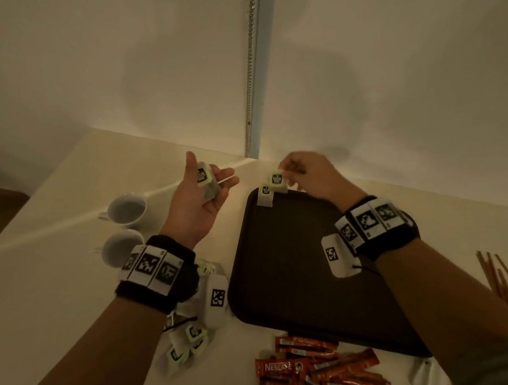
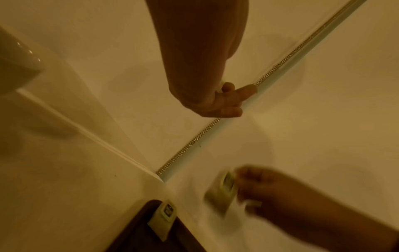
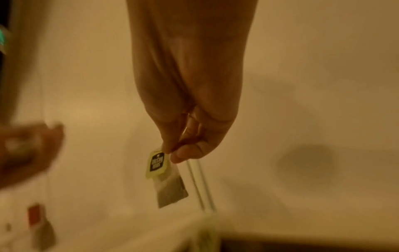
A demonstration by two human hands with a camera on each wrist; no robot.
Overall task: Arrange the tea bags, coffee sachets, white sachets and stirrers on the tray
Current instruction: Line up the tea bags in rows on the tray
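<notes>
My left hand [image 1: 213,172] is held palm up beside the dark brown tray [image 1: 280,264], fingers loosely extended. A few green-tagged tea bags [image 1: 207,190] lie on that palm. My right hand [image 1: 285,173] pinches the tag of another tea bag [image 1: 276,180] just above the tray's far left corner; in the right wrist view this bag [image 3: 168,180] dangles from the fingertips [image 3: 170,150]. One tea bag [image 1: 265,197] lies flat on that corner of the tray and also shows in the left wrist view [image 2: 164,220].
A heap of tea bags [image 1: 187,340] lies under my left forearm. Red coffee sachets [image 1: 315,368] are piled at the tray's near edge, white sachets [image 1: 424,371] beside them. Brown stirrers [image 1: 504,279] lie at the right. Two white cups [image 1: 127,209] stand left. Walls close off the back.
</notes>
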